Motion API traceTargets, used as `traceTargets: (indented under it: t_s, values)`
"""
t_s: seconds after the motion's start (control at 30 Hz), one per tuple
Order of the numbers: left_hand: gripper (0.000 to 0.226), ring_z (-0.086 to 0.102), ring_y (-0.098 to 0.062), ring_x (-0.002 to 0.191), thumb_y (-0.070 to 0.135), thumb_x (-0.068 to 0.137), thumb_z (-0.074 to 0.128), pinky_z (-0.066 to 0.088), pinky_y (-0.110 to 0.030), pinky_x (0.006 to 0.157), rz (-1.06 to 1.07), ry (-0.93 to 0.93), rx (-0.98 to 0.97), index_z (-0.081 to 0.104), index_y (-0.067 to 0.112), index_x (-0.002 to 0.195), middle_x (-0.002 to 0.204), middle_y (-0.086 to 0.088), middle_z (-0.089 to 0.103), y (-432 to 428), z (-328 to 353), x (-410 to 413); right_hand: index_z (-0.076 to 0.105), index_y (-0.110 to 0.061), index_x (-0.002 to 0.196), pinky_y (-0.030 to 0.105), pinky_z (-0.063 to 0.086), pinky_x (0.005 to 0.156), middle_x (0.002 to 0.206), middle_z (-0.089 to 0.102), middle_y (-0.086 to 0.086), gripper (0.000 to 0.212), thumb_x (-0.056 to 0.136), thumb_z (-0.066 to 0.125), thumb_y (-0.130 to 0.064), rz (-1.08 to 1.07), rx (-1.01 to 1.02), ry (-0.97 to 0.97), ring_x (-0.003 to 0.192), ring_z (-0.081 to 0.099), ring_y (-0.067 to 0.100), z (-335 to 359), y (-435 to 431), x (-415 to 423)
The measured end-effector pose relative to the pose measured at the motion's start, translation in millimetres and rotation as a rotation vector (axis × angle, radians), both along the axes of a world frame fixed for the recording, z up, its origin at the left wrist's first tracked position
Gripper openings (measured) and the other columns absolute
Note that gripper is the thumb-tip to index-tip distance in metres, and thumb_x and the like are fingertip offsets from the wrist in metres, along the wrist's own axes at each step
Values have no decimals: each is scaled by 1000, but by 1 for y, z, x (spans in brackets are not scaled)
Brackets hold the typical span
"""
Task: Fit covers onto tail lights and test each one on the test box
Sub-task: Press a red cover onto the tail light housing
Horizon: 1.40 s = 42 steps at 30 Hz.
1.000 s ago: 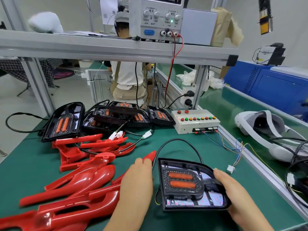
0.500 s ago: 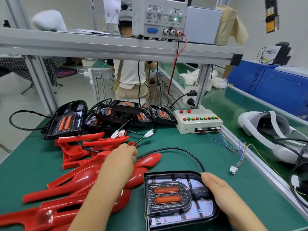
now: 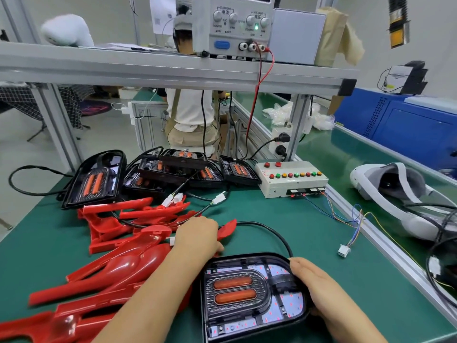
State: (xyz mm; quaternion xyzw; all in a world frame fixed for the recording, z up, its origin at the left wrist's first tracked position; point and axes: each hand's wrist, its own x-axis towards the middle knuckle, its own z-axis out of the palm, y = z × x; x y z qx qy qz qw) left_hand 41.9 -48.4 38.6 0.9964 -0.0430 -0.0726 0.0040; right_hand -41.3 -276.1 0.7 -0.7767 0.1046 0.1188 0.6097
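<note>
While right hand (image 3: 319, 285) grasps tail light (image 3: 247, 293) at near table (image 3: 296, 211) edge, left hand (image 3: 197, 233) rests on red covers (image 3: 118, 266); its grip hidden, cannot tell. Step, likely: picking cover. Next: lift one free of pile, align over light.

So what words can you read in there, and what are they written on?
"CURRENT" and "电流": on the power supply, above its left knobs.
"VOLTAGE" and "电压": above its right knobs.
"COARSE", "FINE": under the knobs, small.
"ON", "OFF": lower left of its panel.
"GND": by its sockets.
Paper sheet: print and code too blurred to read.
Test box: no readable words.
</note>
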Motion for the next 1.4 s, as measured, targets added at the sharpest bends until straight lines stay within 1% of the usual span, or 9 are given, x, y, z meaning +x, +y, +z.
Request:
traceTargets:
  t_s: [0.2,0.4,0.47,0.57,0.67,0.8,0.97,1.13,1.4]
  values:
    - [23,57,-27,105,35,88,60,44,-34,80,1,-18,-88,61,18,104,112,-6,62,2,-5,3,71,-21,99,34,49,81,99,74,3,27,100,45,-29,-22,72,51,99,68,24,1,3,-1]
    - [16,56,-31,88,28,100,41,38,-38,68,-16,-303,-368,35,17,90,88,-5,60,7,5,-9,70,-26,102,31,48,82,99,74,-7,28,101,42,-29,-13,6,16,97,69,14,2,7,-3]
    - [11,57,-31,83,25,101,39,40,-39,68,-6,-271,-538,41,15,104,81,-3,59,9,9,-15,70,-26,101,29,47,79,98,74,-9,28,101,42,-28,-19,-5,1,95,69,11,3,8,-4]
    - [43,60,-20,79,29,101,36,47,-35,75,-19,-131,-738,30,23,142,96,-2,66,10,14,-25,70,-26,99,33,51,87,97,74,-8,29,101,42,-27,-27,-19,-15,95,69,13,3,9,-5]
    - [51,52,-7,55,38,95,49,44,-23,57,-38,-4,-927,28,35,141,84,5,62,9,19,-33,70,-25,101,36,49,95,99,74,-9,29,102,41,-25,-23,-13,-28,98,68,13,2,9,-6]
    - [35,55,-8,52,34,90,58,50,-25,56,-102,30,-920,42,32,122,76,-1,61,8,29,-43,71,-33,95,31,49,83,98,74,-11,31,101,42,-27,-24,11,-25,94,69,9,3,9,-9]
    - [50,55,-10,95,38,84,65,44,-28,90,-199,-154,-760,49,36,132,98,13,55,3,41,-65,72,-33,97,27,49,73,98,75,-9,31,101,42,-27,-45,64,-7,91,70,9,4,8,-9]
    - [39,54,-3,87,47,77,66,42,-22,77,-178,-215,-733,46,44,111,89,16,56,-22,34,-96,66,-16,114,38,50,81,105,74,6,28,100,45,-27,-118,284,48,99,68,28,-3,10,-9]
    - [45,45,-9,115,47,90,51,33,-22,91,-219,-277,-600,38,36,131,120,14,51,-47,20,-119,68,-9,107,34,54,66,101,73,14,31,98,47,-29,-268,574,81,80,69,24,-4,27,-13]
